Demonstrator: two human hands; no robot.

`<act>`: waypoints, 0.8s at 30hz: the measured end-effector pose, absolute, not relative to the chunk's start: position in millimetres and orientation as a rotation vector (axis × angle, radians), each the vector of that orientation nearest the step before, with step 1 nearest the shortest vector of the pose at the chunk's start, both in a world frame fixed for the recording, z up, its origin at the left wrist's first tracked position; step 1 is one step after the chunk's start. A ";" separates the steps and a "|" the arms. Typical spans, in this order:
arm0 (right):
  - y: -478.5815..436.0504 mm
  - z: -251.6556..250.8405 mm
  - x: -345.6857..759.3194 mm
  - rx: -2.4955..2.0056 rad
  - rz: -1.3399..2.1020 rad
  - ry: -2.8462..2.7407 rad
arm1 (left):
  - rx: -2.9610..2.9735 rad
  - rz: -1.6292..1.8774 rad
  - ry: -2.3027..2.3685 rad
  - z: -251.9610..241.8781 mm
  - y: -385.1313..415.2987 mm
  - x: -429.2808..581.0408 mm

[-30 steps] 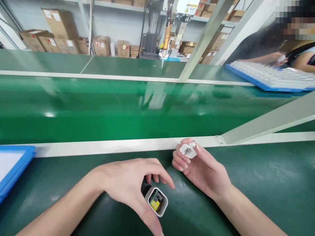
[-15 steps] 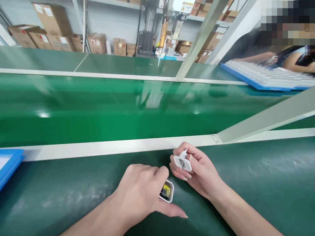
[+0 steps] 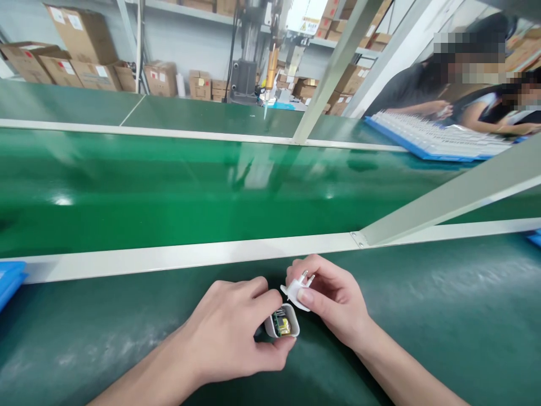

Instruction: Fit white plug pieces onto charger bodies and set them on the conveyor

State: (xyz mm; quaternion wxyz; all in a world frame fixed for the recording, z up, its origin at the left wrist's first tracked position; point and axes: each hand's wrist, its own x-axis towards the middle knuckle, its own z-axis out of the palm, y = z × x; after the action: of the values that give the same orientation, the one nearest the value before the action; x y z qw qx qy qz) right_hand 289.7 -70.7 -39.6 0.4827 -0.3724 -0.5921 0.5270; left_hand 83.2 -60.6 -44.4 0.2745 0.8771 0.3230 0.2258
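My left hand [image 3: 236, 330] is closed round a small white charger housing [image 3: 296, 329], its open end facing right and up. Inside the housing sit a circuit board and a yellow-wrapped part [image 3: 284, 325]. Between thumb and fingers of my right hand [image 3: 338, 299] is a white plug cover [image 3: 296, 293] with two metal pins pointing up and away. The cover is tilted just above the housing's open end, close to it; whether their edges touch I cannot tell. My left fingers hide the far part of the housing.
Beyond the dark green bench [image 3: 127, 332] and its white rail [image 3: 169, 256] runs a green conveyor belt [image 3: 147, 192]. A slanted metal post [image 3: 443, 197] rises at right. Blue trays [image 3: 10, 282] [image 3: 422, 151] lie at left and far right, near two people. Cardboard boxes [image 3: 84, 36] stand behind.
My right hand has turned the plug cover so its pins show, bringing it nearer the housing. My left thumb has closed in against the housing, whose open end now faces up more.
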 end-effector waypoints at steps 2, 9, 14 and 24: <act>-71.7 -41.1 289.0 -0.935 1.268 -1.455 | 2.385 0.682 0.924 -46.5 -63.0 84.4; -72.0 -41.6 285.9 -0.895 1.384 -1.410 | 2.295 0.660 0.924 -50.1 -62.3 80.0; -71.3 -39.5 284.8 -0.946 1.348 -1.385 | 2.073 0.430 0.927 -34.6 -55.5 76.2; -71.9 -38.4 284.4 -1.025 1.179 -1.546 | 1.971 0.388 1.079 -35.2 -53.4 80.3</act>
State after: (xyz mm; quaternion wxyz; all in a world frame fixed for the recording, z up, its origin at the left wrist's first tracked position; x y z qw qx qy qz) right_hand 284.4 -71.9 -38.4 0.4543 -0.4155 -0.6266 0.4779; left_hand 80.3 -53.4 -35.2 0.4176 0.7854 0.4300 0.1546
